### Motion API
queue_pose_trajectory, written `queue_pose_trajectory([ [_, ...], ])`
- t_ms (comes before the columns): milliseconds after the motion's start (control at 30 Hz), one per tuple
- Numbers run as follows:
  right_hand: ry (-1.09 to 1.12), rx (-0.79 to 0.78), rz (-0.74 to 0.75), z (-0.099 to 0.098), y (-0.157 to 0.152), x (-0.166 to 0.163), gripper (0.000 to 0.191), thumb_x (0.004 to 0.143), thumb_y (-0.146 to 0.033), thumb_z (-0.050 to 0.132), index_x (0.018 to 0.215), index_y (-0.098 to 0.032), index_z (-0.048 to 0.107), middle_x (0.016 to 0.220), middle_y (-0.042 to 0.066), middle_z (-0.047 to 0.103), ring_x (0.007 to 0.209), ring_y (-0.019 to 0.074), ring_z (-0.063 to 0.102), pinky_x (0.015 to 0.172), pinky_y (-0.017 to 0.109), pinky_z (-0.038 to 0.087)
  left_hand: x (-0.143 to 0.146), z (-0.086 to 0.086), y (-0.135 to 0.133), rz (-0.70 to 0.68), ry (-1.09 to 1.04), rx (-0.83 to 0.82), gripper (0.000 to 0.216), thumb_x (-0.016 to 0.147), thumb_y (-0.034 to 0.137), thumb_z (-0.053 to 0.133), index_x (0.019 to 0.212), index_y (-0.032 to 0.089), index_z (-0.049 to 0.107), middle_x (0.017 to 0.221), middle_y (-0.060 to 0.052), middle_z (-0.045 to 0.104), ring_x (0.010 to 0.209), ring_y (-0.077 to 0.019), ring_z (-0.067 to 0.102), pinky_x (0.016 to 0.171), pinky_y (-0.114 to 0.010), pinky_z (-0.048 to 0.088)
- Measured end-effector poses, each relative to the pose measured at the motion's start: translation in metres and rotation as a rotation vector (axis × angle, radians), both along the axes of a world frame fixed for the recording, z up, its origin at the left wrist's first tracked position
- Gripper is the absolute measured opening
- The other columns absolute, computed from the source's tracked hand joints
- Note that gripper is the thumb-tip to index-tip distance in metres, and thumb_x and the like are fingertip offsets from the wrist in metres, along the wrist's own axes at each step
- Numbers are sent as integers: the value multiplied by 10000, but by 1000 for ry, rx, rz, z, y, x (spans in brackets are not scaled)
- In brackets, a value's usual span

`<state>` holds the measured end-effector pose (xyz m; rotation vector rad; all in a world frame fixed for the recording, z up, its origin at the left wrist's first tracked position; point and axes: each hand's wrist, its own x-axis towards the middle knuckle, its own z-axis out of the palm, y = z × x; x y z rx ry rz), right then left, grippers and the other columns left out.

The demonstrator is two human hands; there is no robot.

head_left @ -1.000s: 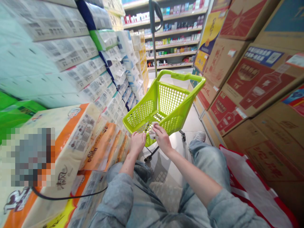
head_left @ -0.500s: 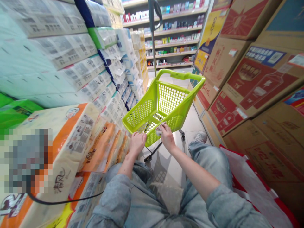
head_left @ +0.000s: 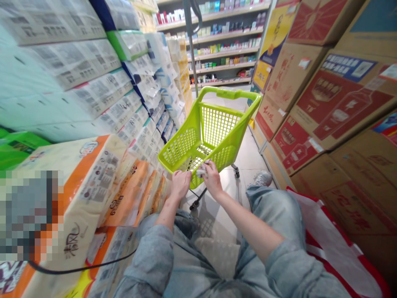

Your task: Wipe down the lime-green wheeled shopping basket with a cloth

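Note:
A lime-green plastic shopping cart (head_left: 186,147) stands in the aisle in front of me. My left hand (head_left: 180,183) is closed on the near rim of its basket. My right hand (head_left: 211,177) presses a small crumpled white cloth (head_left: 201,171) against that same rim, fingers curled over it. My knees in grey jeans fill the bottom of the view.
Stacked packs of tissue and toilet paper (head_left: 102,165) wall the left side. Cardboard boxes (head_left: 325,103) are piled on the right, with a red and white bag (head_left: 335,248) below them. A metal pole (head_left: 191,49) and product shelves (head_left: 226,41) stand beyond the cart.
My right hand with the cloth slid first right along the basket rim, then back left toward my left hand. The view shifted slightly.

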<state>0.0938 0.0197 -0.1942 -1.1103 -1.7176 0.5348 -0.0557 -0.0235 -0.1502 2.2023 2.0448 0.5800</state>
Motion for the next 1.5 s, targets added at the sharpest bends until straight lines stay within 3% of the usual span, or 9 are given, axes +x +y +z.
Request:
queue_pose_trajectory([
  [100, -12, -11, 96, -4, -27, -21, 373, 743, -79, 502, 1079, -189, 620, 1210, 104, 523, 1161, 223, 514, 1001, 368, 439, 1, 0, 2, 3, -78, -16, 624, 979, 362, 91, 749, 191, 645, 795, -37, 699, 848, -154, 594, 953, -358, 356],
  [200, -9, -2, 151, -2, -31, -20, 358, 746, -77, 505, 1055, -206, 633, 1143, 84, 561, 1110, 211, 539, 978, 354, 453, 1, 1, 6, 1, -158, -51, 704, 972, 374, 29, 745, 190, 668, 779, -33, 701, 860, -147, 609, 975, -354, 357],
  [400, 29, 45, -206, 23, 8, 12, 400, 782, -98, 462, 1157, -140, 598, 1147, 132, 592, 1126, 246, 508, 1016, 405, 402, -2, 4, 14, 6, -270, -122, 799, 950, 423, -32, 716, 190, 695, 792, -35, 704, 895, -160, 609, 951, -342, 378],
  [600, -371, 161, 106, 41, 28, 19, 379, 816, -111, 490, 1166, -205, 599, 1183, 70, 631, 1215, 231, 464, 1118, 452, 258, 16, 6, 13, -37, -301, -118, 807, 938, 495, -44, 609, 184, 624, 672, -44, 654, 762, -167, 590, 844, -318, 416],
  [833, -442, 159, 100, 33, 33, 52, 340, 822, -127, 484, 1140, -175, 594, 1103, 100, 639, 1157, 229, 507, 1146, 470, 216, 47, 8, 11, -283, -151, -140, 690, 974, 386, 23, 689, 175, 615, 693, -53, 634, 721, -166, 570, 734, -291, 405],
  [1033, -287, 102, 100, 24, 38, 80, 440, 796, -65, 409, 1210, -125, 544, 1312, 141, 539, 1390, 227, 281, 1133, 475, 261, 44, 9, 10, -218, 164, -52, 448, 972, 315, 226, 865, 189, 643, 908, -64, 681, 909, -197, 572, 871, -348, 368],
  [1267, 10, 29, -20, 3, -17, 60, 549, 769, -28, 384, 1290, -173, 478, 1521, 103, 290, 1446, 204, 102, 1161, 500, 203, 67, 4, 7, -138, 271, -61, 381, 969, 321, 264, 880, 196, 613, 928, -72, 642, 931, -211, 546, 828, -364, 348],
  [1400, 105, 9, -92, -7, -59, 44, 633, 715, 9, 382, 1301, -216, 465, 1541, 71, 245, 1442, 202, 135, 1162, 497, 202, 75, 6, 4, -152, 270, -75, 351, 963, 298, 282, 900, 202, 613, 941, -72, 640, 937, -211, 536, 824, -366, 335],
  [1500, 146, -13, -116, -11, -69, 44, 686, 689, 9, 380, 1327, -236, 437, 1517, 70, 300, 1411, 200, 247, 1138, 471, 270, 78, 7, 1, -170, 262, -61, 344, 964, 297, 284, 897, 205, 609, 941, -65, 638, 942, -209, 532, 829, -365, 333],
])
